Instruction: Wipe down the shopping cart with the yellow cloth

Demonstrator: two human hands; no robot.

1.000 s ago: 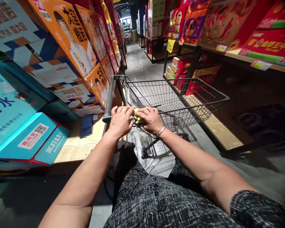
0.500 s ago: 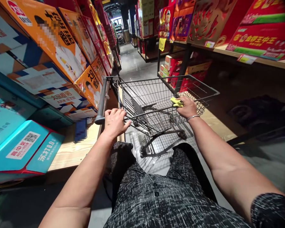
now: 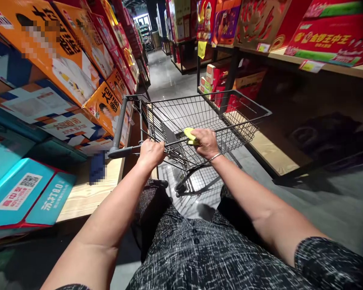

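clasping, with the left hand [image 3: 152,153], the near rail [image 3: 178,142] of a dark grey wire-mesh shopping cart [image 3: 232,133], just beside the corner by the thick grey tubular handle [image 3: 120,125]. gripping a soft, folded yellow-green cloth [image 3: 191,137] in the right hand [image 3: 206,143], farther along that rail, and holding it up against the metal. wearing a thin silver bracelet [image 3: 216,156] on the right wrist. facing down an aisle of glossy grey floor [image 3: 163,76], looking toward a bright window [image 3: 142,18] at the far end. passing, at left, a pale wood-grain shelf board [image 3: 109,177], bearing a teal cardboard carton [image 3: 24,193] along its near edge, a dark blue item [image 3: 97,167], blurred past telling, by its aisle-side edge, and stacked orange cardboard cartons [image 3: 72,60] behind. having, at right, a black-framed shelf, carrying glossy red boxes [image 3: 332,44] above and showing white-and-yellow price labels [image 3: 312,66] along its front edge.
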